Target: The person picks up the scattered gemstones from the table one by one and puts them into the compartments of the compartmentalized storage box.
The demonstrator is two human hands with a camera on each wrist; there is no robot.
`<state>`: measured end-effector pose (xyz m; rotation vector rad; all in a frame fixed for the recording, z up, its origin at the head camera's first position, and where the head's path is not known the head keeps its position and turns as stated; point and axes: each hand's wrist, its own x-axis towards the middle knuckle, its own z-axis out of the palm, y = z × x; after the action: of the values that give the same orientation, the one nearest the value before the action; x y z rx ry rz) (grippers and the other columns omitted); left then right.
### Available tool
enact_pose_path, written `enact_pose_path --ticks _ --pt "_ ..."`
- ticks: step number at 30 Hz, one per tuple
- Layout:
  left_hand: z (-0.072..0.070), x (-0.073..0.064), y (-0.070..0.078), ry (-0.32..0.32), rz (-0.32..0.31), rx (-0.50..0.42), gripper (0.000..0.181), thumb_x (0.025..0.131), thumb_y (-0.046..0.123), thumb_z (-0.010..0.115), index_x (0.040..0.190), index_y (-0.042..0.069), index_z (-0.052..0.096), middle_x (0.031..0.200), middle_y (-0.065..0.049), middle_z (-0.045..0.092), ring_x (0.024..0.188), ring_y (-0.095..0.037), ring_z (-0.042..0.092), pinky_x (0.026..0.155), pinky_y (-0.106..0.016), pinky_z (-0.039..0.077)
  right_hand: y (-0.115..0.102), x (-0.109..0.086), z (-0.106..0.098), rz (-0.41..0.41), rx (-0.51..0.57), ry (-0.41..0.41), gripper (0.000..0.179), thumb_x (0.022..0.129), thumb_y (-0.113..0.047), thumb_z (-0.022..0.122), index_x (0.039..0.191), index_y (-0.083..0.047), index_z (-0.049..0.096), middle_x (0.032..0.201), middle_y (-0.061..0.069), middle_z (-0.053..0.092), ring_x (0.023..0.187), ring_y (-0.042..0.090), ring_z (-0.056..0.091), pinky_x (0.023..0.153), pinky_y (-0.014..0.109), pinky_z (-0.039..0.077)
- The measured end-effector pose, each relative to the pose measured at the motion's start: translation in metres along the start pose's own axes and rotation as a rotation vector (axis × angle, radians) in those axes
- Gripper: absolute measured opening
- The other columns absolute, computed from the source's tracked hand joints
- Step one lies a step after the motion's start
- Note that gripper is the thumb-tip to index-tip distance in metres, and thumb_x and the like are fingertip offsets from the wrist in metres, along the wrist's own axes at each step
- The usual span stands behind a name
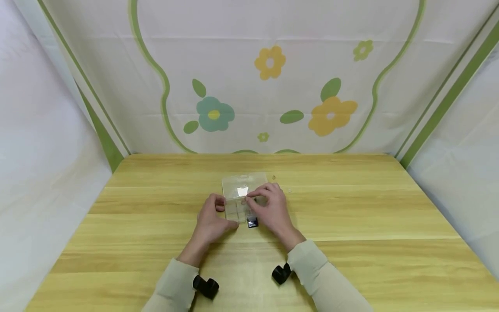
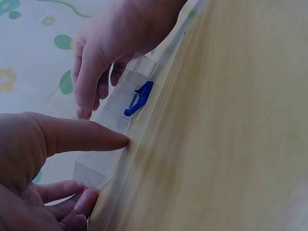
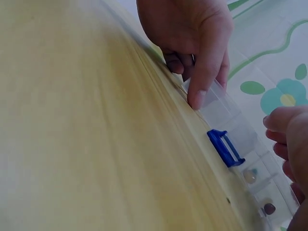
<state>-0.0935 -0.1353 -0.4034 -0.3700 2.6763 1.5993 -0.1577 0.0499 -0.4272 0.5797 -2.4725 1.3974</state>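
A clear plastic compartment box (image 1: 231, 211) lies on the table with its lid (image 1: 232, 184) folded back. At its front edge sticks out a blue latch (image 3: 222, 150). My left hand (image 1: 212, 220) grips the box's left end, thumb at the front edge and fingers curled at the side. Over the compartments hovers my right hand (image 1: 273, 209), its thumb and forefinger tips close together; whether a tiny thing is between them cannot be seen. In the right wrist view, a pale bead (image 3: 250, 175) and a dark reddish bead (image 3: 269, 209) sit in separate right-hand compartments.
Beyond the box's right side, a tiny brownish piece (image 1: 274, 177) and a tiny clear piece (image 1: 290, 190) lie on the wooden table (image 1: 351, 268). A flower-printed cloth (image 1: 249, 95) hangs behind the table's back edge. Black wrist cameras (image 1: 205, 287) sit at both cuffs.
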Motion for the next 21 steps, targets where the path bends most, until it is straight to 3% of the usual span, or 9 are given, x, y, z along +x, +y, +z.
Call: enact_pose_path --ticks 4,12,21 --pt "0.001 0.001 0.0 -0.005 0.0 -0.009 0.077 0.066 -0.001 0.094 0.134 0.002 0.056 0.13 -0.018 0.066 0.122 -0.034 0.061 0.107 -0.053 0.053 0.004 0.003 -0.007 0.016 0.021 0.048 0.01 0.092 -0.021 0.085 0.095 -0.012 0.085 0.101 0.001 0.072 0.102 0.022 0.058 0.092 0.039 0.044" --pt "-0.001 0.003 0.003 -0.014 -0.005 -0.02 0.078 0.067 -0.002 0.093 0.136 0.002 0.055 0.133 -0.019 0.063 0.123 -0.036 0.059 0.109 -0.053 0.051 0.019 0.01 -0.024 0.153 0.127 0.127 0.007 0.093 -0.019 0.085 0.097 -0.014 0.084 0.105 0.004 0.072 0.105 0.022 0.059 0.089 0.038 0.046" --pt "-0.001 0.002 0.0 -0.017 -0.012 -0.009 0.077 0.067 -0.002 0.092 0.134 0.002 0.055 0.132 -0.019 0.063 0.123 -0.035 0.059 0.108 -0.053 0.051 0.04 0.014 -0.05 0.307 0.039 0.183 0.015 0.095 -0.023 0.083 0.104 -0.011 0.084 0.113 0.01 0.07 0.111 0.027 0.057 0.091 0.04 0.047"
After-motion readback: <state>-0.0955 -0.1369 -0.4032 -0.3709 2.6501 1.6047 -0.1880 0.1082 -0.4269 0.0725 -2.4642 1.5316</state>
